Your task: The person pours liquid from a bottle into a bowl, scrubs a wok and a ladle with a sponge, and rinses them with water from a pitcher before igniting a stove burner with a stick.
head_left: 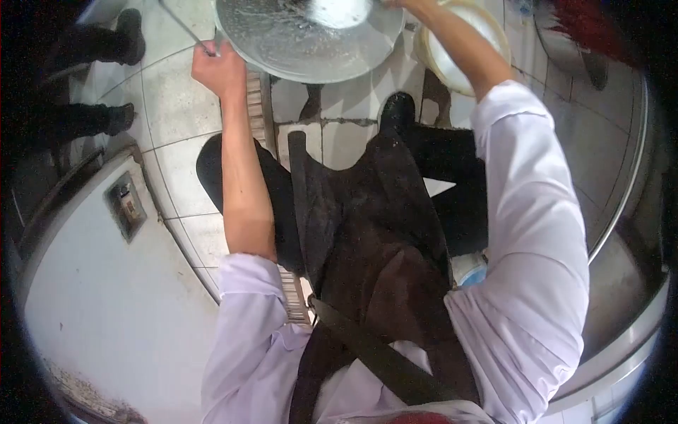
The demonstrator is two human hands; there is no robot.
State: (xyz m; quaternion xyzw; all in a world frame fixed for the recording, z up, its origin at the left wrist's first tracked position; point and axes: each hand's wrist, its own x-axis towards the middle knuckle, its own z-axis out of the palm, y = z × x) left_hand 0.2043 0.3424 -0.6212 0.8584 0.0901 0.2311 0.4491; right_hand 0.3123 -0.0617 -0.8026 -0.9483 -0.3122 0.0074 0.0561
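A wide, shiny metal basin point(311, 60) is at the top of the view, cut off by the frame edge, with wet streaks and drops inside. A bright white patch lies in it; whether it is an object or glare I cannot make out. My left hand point(220, 69) is a fist at the basin's left rim, closed around a thin metal rod point(182, 27) that runs up and left out of view. My right hand point(402, 3) reaches to the basin's upper right side. Most of it is beyond the frame edge, so its fingers are hidden.
A round cream-coloured tub point(441, 67) with white inside stands right of the basin, under my right forearm. Another person's dark shoes point(131, 39) are at upper left. A white cabinet-like panel point(113, 304) is on the left, and a metal rail point(628, 191) curves along the right.
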